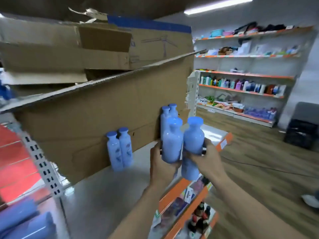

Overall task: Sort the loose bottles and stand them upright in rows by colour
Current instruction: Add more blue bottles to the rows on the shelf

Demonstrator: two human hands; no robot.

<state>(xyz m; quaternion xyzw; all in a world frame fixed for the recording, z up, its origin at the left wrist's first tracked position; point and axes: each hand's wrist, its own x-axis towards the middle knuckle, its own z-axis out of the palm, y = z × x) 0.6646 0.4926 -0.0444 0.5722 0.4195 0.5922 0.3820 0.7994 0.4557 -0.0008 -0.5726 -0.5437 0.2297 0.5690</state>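
Six blue bottles show near the middle: two standing as a pair on the shelf at 9 o'clock from the hands, two more upright at 12 o'clock behind them, and two held. The left hand grips one bottle; the right hand grips one. Two hands, one large cardboard sheet.

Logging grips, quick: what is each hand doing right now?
Left hand: holding a blue bottle.
Right hand: holding another blue bottle.
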